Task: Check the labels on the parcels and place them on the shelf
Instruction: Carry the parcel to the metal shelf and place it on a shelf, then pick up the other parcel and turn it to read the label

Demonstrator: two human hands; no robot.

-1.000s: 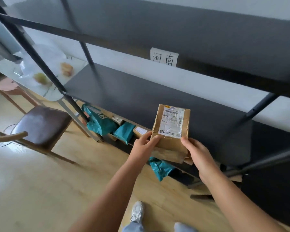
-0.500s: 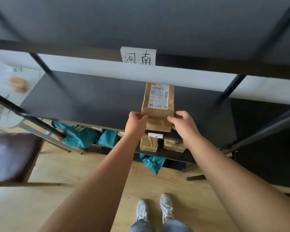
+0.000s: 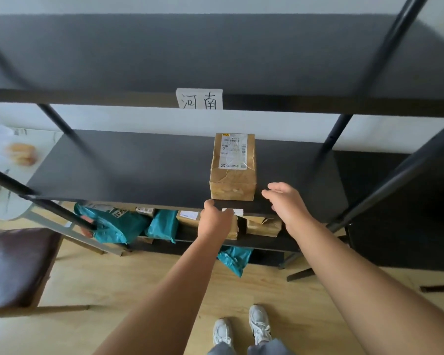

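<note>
One parcel (image 3: pixel 232 172) lies flat on the shelf (image 3: pixel 128 170), label (image 3: pixel 233 151) up, just beyond both hands. Neither hand touches it. Left hand (image 3: pixel 215 221) loosely curled, empty, at the shelf's front edge below the parcel. Right hand (image 3: pixel 287 203) open, fingers (image 3: pixel 272 192) slightly spread, empty, just right of the parcel's near corner. Teal bags (image 3: pixel 118 224) on the lower tier, left of the left hand.

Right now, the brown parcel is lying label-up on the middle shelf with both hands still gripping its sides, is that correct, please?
Not quite. The brown parcel does lie label-up on the middle shelf, but neither hand grips it. The head view shows the left hand at the shelf's front edge below the parcel and the right hand open beside it, both clear of it.
</note>
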